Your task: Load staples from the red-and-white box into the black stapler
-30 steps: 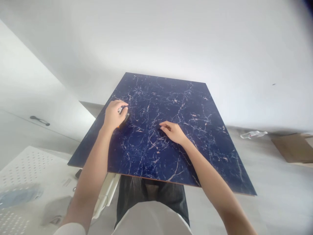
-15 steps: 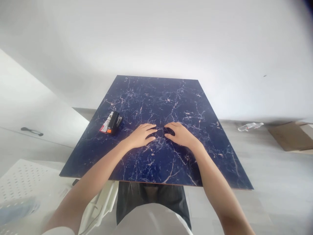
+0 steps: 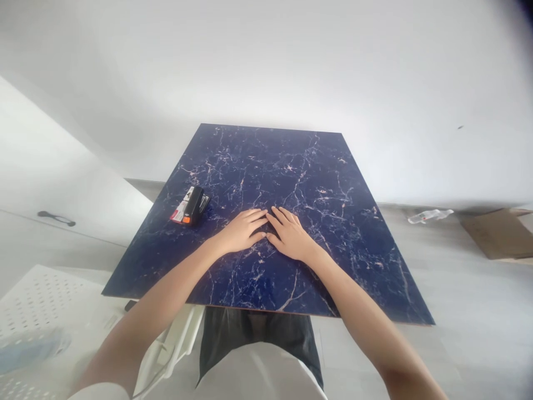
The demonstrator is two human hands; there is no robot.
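My left hand (image 3: 245, 230) lies palm down on the dark blue marble-patterned table (image 3: 266, 161), its fingers stretched out with small gaps between them. Facing it from the other side, my right hand (image 3: 290, 233) also rests flat with spread fingers. The fingertips of both hands meet or nearly meet near the middle of the table. Neither hand holds anything that I can see. To the left of my left hand sits what looks like a black stapler (image 3: 193, 205) with an orange end. A red and white card or small box (image 3: 181, 209) is against its left side.
A white perforated surface (image 3: 37, 303) is at the lower left, with bluish plastic on it. White wall rises behind the table. On the floor at right are a clear plastic bottle (image 3: 430, 216) and a cardboard box (image 3: 497, 233).
My right hand has moved left and flattened, bringing its fingertips up to those of my left hand. My left hand and the stapler have stayed in place; the view has shifted slightly.
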